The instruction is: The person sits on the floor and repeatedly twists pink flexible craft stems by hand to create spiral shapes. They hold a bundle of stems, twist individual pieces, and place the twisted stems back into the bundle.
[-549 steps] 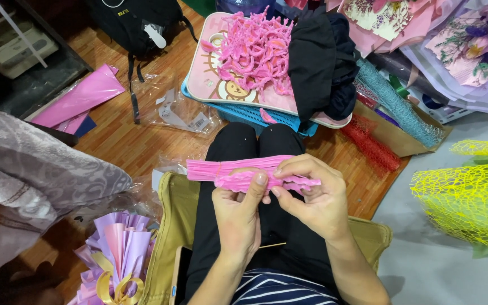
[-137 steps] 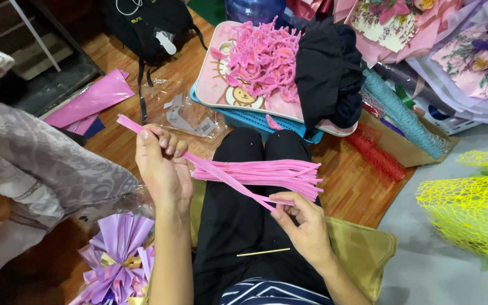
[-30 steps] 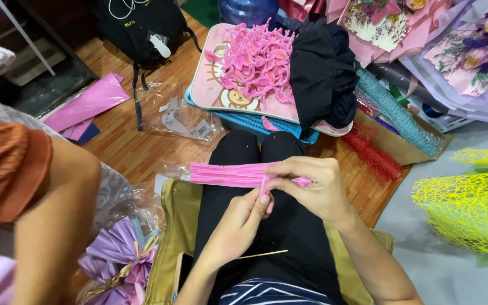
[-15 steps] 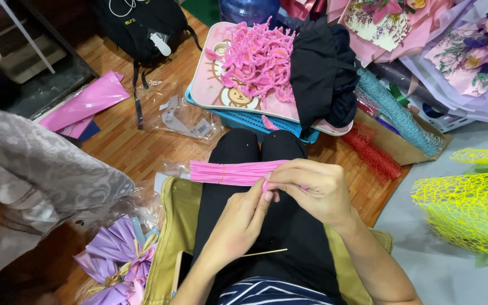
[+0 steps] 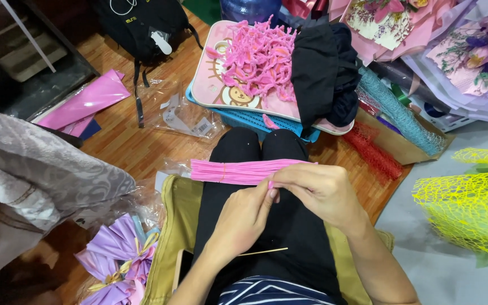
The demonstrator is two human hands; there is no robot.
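Pink pipe-cleaner bundle (image 5: 244, 170) lies across the lap, long axis left–right. Right hand (image 5: 322, 189) pinches its right end, grip clamped; left hand (image 5: 244, 217) just below that end, fingertips (image 5: 271, 192) closed on a strand.

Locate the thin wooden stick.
Head view, low centre: the thin wooden stick lies on the black-trousered lap, just below the left hand, near the striped shirt hem.

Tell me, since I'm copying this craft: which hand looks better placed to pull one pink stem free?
Probably left: the left hand pinches at the end of the pink stem bundle, while the right hand covers it.
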